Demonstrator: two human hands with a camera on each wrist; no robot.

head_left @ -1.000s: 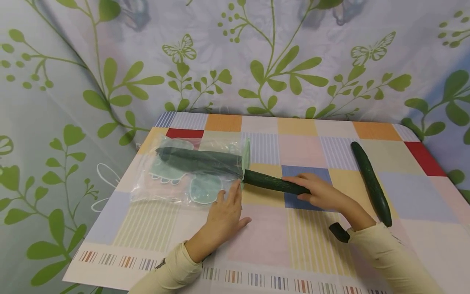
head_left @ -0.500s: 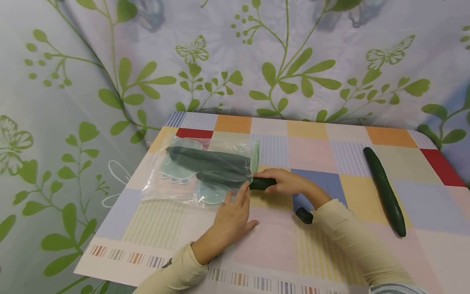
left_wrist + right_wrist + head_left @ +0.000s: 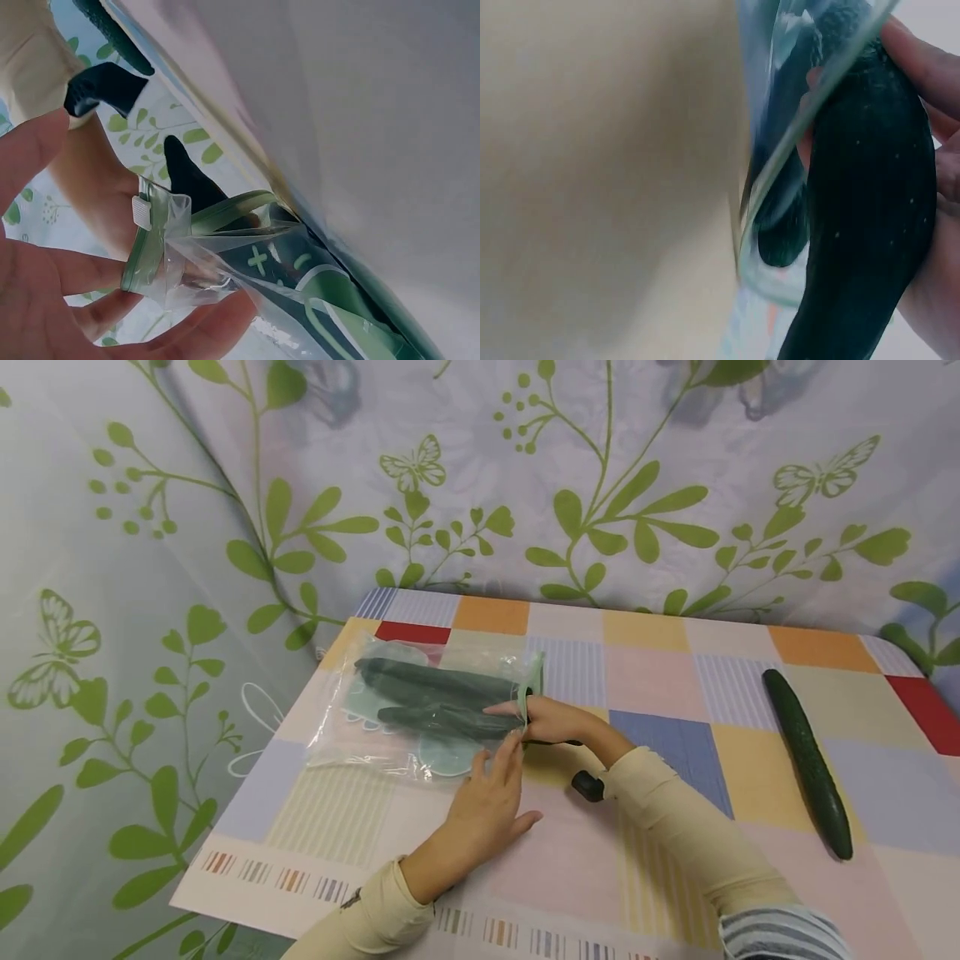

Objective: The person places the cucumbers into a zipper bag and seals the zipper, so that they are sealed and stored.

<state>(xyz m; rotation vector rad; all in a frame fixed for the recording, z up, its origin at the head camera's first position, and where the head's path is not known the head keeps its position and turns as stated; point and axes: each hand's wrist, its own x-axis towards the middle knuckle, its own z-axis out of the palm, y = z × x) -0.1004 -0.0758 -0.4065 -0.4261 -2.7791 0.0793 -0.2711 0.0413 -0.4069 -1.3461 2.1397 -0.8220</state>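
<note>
A clear zip bag [image 3: 330, 747] with a green closure lies flat on the table, its mouth facing right. One cucumber [image 3: 442, 681] rests fully inside, along the bag's upper side. My right hand [image 3: 558, 720] grips a second cucumber [image 3: 870, 172] from above; most of it is in the bag and its tail end [image 3: 187, 180] sticks out of the mouth. Some right fingers reach inside past the green rim [image 3: 810, 112]. My left hand [image 3: 483, 806] has its fingers extended to the lower edge of the bag's mouth, touching the plastic, with the thumb held apart.
A third cucumber [image 3: 810, 768] lies lengthwise on the right of the table. Patchwork-patterned cloth [image 3: 667, 760] covers the tabletop. A dark device [image 3: 587, 786] is at my right wrist. Behind the table hangs a leaf-print curtain [image 3: 480, 460].
My right hand has moved left, pushing the second cucumber from mostly outside to mostly inside the bag, and its fingers have entered the mouth. The left hand has stayed at the bag's edge.
</note>
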